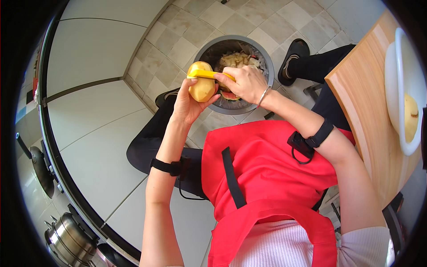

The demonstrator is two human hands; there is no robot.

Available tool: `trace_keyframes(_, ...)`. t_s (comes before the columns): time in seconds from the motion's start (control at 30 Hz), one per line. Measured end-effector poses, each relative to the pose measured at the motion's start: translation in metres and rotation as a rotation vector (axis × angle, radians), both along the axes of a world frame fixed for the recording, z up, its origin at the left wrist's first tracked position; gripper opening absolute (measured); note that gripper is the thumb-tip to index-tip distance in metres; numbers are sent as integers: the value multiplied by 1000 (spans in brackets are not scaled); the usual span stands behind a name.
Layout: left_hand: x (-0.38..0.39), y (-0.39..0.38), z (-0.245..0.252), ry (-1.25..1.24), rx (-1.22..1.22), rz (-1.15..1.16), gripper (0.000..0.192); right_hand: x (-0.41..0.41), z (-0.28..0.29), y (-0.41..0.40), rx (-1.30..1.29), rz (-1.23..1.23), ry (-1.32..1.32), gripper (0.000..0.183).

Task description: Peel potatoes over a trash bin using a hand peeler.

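My left hand [190, 104] grips a mostly peeled potato [202, 89], its palm and fingers wrapped around the lower side. Some skin seems to be left near its upper end. In my right hand [247, 83] is a yellow peeler [208, 74], whose head lies across the upper part of the potato. The blade itself is hidden from me. Both hands are above a round grey bin [271, 66] on the floor. Inside the bin lie pale peelings [237, 59] and a piece of watermelon rind [230, 96], over a clear plastic liner.
To the right, a wooden tabletop [362, 100] carries a white bowl [398, 46] with a potato [411, 116] inside. White cabinets [96, 110] run along the left. A frying pan [42, 170] and a steel pot [71, 237] stand on the counter beyond them.
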State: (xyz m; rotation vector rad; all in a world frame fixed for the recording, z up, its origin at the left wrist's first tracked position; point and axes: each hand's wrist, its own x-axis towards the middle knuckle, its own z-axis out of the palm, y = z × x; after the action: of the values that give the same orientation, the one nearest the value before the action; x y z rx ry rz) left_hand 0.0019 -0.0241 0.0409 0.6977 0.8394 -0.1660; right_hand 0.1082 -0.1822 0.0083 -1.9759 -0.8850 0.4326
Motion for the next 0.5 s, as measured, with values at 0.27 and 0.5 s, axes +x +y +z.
trace_keyframes(0.27,1,-8,-8,-44,-34,34,54,-4,1,3,21,-4,-35,49)
trace_keyframes(0.5,2,-18,-10,-33,41,42,55,-5,0,3,-98,-38,-152,44)
